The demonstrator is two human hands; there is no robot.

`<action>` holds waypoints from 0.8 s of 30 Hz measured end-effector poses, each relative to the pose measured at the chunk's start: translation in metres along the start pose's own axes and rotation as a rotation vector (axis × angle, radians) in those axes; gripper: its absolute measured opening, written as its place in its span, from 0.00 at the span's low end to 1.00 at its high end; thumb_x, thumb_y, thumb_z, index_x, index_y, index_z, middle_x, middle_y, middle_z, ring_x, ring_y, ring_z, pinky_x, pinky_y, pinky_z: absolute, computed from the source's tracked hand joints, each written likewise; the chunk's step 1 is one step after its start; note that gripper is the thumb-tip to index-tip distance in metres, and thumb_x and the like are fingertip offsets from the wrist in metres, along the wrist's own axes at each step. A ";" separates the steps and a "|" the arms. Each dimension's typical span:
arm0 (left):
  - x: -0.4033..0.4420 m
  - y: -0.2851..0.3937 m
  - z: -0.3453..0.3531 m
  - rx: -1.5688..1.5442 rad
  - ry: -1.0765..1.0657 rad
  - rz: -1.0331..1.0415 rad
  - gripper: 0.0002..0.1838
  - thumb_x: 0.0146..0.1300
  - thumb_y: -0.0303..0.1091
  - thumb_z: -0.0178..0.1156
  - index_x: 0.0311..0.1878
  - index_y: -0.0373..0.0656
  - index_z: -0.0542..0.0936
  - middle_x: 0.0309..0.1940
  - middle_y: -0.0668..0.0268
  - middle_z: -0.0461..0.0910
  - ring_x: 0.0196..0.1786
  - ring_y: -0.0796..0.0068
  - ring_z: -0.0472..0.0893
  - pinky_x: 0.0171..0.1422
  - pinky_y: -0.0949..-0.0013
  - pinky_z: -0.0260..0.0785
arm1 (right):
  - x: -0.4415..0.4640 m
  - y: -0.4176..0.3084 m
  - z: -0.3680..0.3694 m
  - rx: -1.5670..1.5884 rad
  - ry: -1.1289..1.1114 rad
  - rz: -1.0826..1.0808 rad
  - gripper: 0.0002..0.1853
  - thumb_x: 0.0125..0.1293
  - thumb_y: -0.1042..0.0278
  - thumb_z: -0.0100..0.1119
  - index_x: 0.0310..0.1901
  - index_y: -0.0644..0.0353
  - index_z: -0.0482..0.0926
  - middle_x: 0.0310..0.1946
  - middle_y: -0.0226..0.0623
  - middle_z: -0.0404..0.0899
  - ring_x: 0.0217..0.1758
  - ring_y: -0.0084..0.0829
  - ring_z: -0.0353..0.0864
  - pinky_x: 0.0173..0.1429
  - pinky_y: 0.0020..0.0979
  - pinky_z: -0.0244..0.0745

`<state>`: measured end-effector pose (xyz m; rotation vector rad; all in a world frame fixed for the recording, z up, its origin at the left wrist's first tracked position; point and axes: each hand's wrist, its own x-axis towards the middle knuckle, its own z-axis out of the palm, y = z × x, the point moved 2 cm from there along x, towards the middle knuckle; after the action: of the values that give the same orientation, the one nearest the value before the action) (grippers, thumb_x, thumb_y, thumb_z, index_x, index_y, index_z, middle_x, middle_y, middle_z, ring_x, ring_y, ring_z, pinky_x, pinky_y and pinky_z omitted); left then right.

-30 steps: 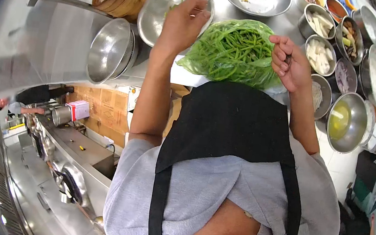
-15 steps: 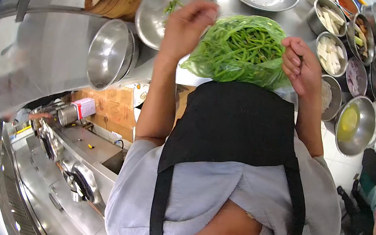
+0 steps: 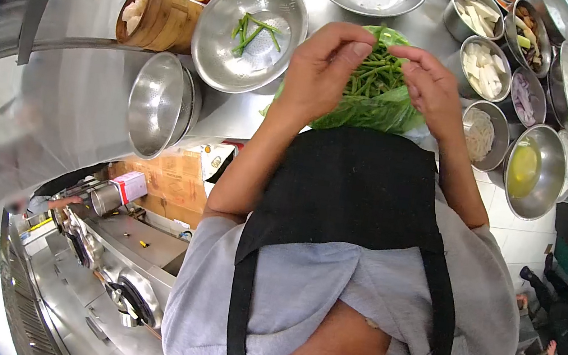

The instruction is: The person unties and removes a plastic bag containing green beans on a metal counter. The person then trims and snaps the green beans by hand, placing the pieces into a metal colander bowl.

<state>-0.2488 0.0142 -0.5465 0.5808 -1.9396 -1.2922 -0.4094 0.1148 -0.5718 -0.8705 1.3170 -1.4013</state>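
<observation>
On the shiny steel table [image 3: 439, 32], directly in front of the person, lies a translucent plastic bag [image 3: 372, 115], and in it is a big heap of long, thin green beans [image 3: 377, 73]. The work seems to be at an early stage: only a few short green bean pieces [image 3: 249, 40] lie in the round silver metal colander [image 3: 216, 37] to the left, while by far the larger part is in the bag. The left hand [image 3: 322, 70] and the right hand [image 3: 432, 91] are both above the heap, near each other. The left thumb and index finger bend towards each other, almost meeting; the right fingers are partly curled, with the index finger pointing to the left hand. Whether they grip a bean, I cannot tell. The beans look slender and fresh, of deep green colour, lying tangled in many directions, partly hidden behind the hands.
</observation>
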 end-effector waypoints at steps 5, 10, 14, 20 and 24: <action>-0.004 -0.005 -0.011 0.019 0.039 -0.124 0.13 0.64 0.24 0.57 0.53 0.41 0.77 0.46 0.64 0.80 0.46 0.75 0.78 0.52 0.73 0.72 | 0.005 0.008 0.012 -0.085 0.052 -0.110 0.16 0.68 0.66 0.52 0.55 0.59 0.77 0.24 0.20 0.71 0.24 0.10 0.61 0.28 0.16 0.56; 0.009 -0.022 0.018 0.380 -0.079 -0.053 0.17 0.60 0.26 0.61 0.53 0.40 0.77 0.49 0.58 0.78 0.47 0.70 0.78 0.51 0.69 0.72 | 0.008 -0.001 -0.013 0.261 0.167 0.002 0.14 0.70 0.66 0.51 0.53 0.60 0.78 0.20 0.16 0.65 0.20 0.10 0.58 0.24 0.15 0.52; 0.022 -0.024 0.021 0.403 -0.052 0.059 0.12 0.63 0.28 0.60 0.49 0.38 0.79 0.43 0.58 0.80 0.43 0.69 0.80 0.48 0.68 0.73 | 0.000 -0.004 -0.017 0.156 0.155 0.037 0.14 0.71 0.66 0.51 0.53 0.61 0.78 0.20 0.15 0.62 0.20 0.10 0.56 0.23 0.16 0.49; 0.026 0.015 -0.003 -0.310 0.076 -0.216 0.09 0.68 0.29 0.56 0.47 0.35 0.78 0.40 0.59 0.81 0.38 0.71 0.81 0.44 0.70 0.76 | 0.001 -0.005 -0.002 0.009 0.010 -0.070 0.16 0.71 0.65 0.50 0.56 0.60 0.77 0.20 0.18 0.62 0.22 0.12 0.58 0.26 0.18 0.52; 0.019 0.011 -0.013 -0.478 0.075 -0.332 0.09 0.69 0.30 0.56 0.48 0.35 0.77 0.40 0.57 0.81 0.36 0.70 0.80 0.41 0.69 0.76 | 0.004 -0.010 0.003 0.050 -0.044 -0.073 0.16 0.70 0.64 0.51 0.56 0.59 0.77 0.22 0.21 0.67 0.25 0.14 0.63 0.30 0.19 0.59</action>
<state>-0.2505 -0.0019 -0.5271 0.7075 -1.4344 -1.8391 -0.4090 0.1090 -0.5620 -0.9184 1.2228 -1.4573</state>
